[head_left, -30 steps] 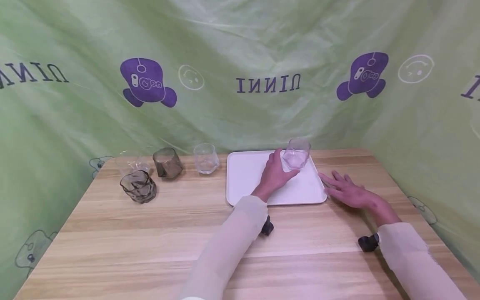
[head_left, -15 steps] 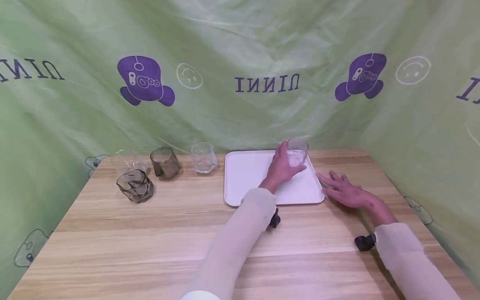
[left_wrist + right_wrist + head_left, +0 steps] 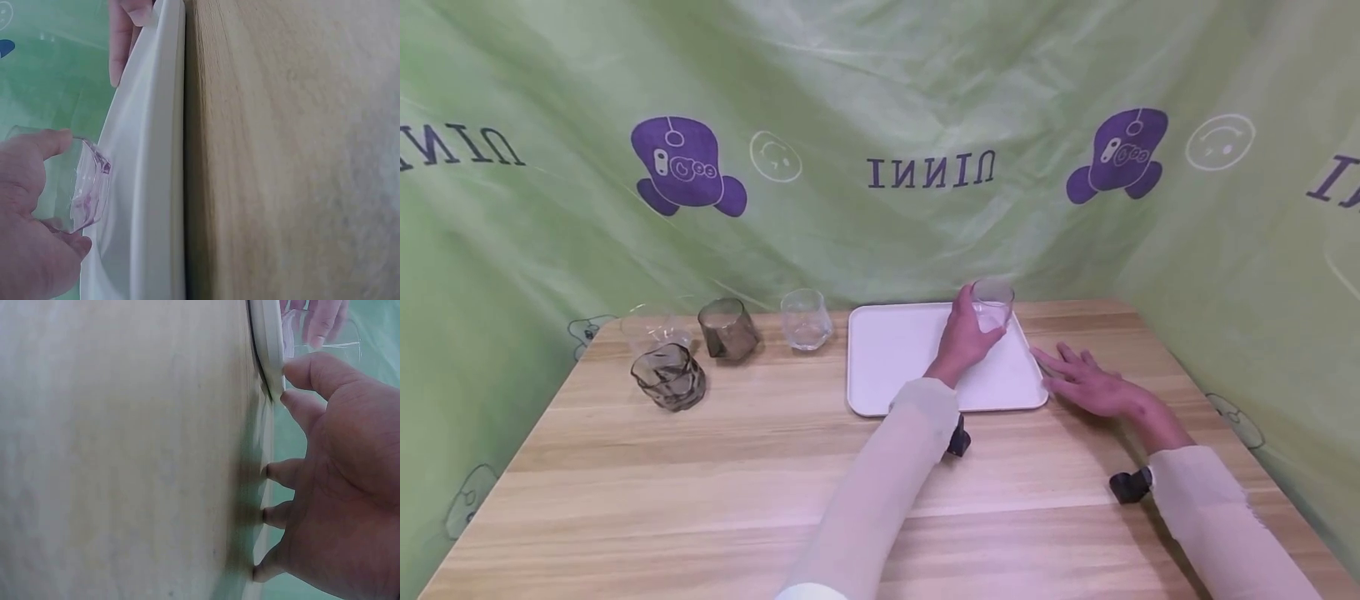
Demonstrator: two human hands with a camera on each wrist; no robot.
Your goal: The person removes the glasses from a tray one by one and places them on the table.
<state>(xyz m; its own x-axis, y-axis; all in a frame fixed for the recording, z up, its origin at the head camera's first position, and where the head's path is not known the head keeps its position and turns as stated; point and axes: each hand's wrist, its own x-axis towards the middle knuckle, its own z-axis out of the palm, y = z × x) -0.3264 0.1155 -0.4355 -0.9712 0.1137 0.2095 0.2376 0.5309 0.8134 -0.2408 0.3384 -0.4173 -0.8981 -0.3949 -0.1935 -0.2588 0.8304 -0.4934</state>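
My left hand [image 3: 964,335] grips a clear faceted glass [image 3: 995,310] from its left side, thumb and fingers around it. The glass stands upright at the far right part of a white rectangular tray [image 3: 891,358]; in the left wrist view its thick base [image 3: 94,187] shows close to the tray's surface. My right hand [image 3: 1093,387] is spread at the tray's right edge. In the right wrist view, its thumb and index finger touch the tray's rim [image 3: 269,344], and the other fingertips rest on the table.
Left of the tray stand a clear glass [image 3: 807,321], a smoky faceted glass [image 3: 728,330], a smoky wavy glass [image 3: 668,379] and a faint clear glass [image 3: 643,332]. Behind the wooden table [image 3: 715,492] hangs a green curtain [image 3: 850,233].
My left hand has moved right and away from me, up against the clear glass, and its grasp has closed around it. The right hand, the tray and the other glasses stay put.
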